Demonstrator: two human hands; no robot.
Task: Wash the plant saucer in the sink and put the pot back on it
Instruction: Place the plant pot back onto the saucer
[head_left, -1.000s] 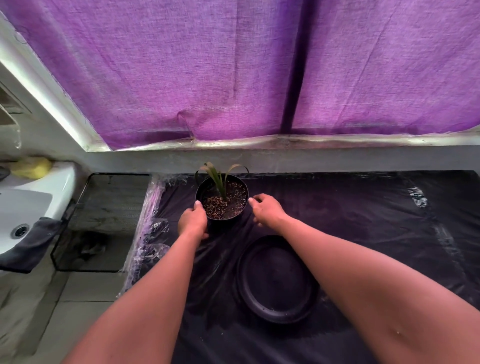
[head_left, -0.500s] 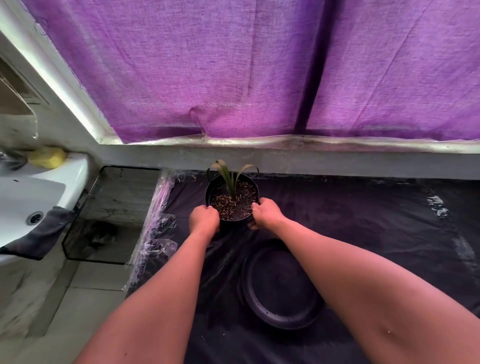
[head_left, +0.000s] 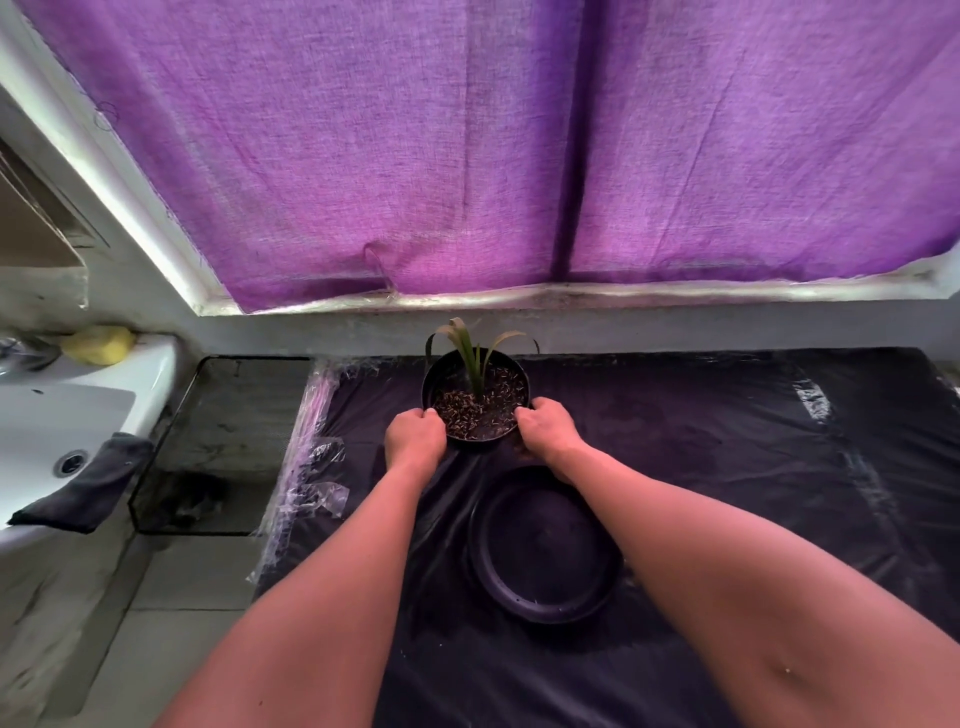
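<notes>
Two bare forearms reach forward from the near edge, over a table draped in black plastic sheeting (head_left: 727, 441).

Saucer (head_left: 543, 545) — round, black, shallow, lying flat on the sheeting between the forearms, nearer than the pot and just apart from it; the right wrist crosses over its far rim.

Left hand (head_left: 415, 434) — fingers curled round the left side of the pot's rim, thumb tip at the lip.

Right hand (head_left: 545, 428) — fingers curled likewise round the right side of the rim, holding it. Whether the pot is lifted or resting on the sheeting cannot be told.

Pot (head_left: 475, 410) — black, round, upright, filled with dark soil flecked with pale husks. One small plant (head_left: 470, 353) with narrow green leaves stands near its middle, leaves arching outward.

Crumpled clear plastic film (head_left: 306, 467) hangs along the left edge of the table.

Dark glass shelf (head_left: 234, 415) — just left of the table, between it and the basin.

Sink (head_left: 62, 415) — white, at far left, drain visible; a dark cloth (head_left: 88, 488) is draped over its near rim, and a yellow sponge (head_left: 98, 344) sits on its back ledge.

Grey wall ledge behind the table; above it, a white window frame (head_left: 130, 182).

Purple curtain (head_left: 415, 156) — coarse weave, covering the whole window, one dark vertical fold right of centre.
</notes>
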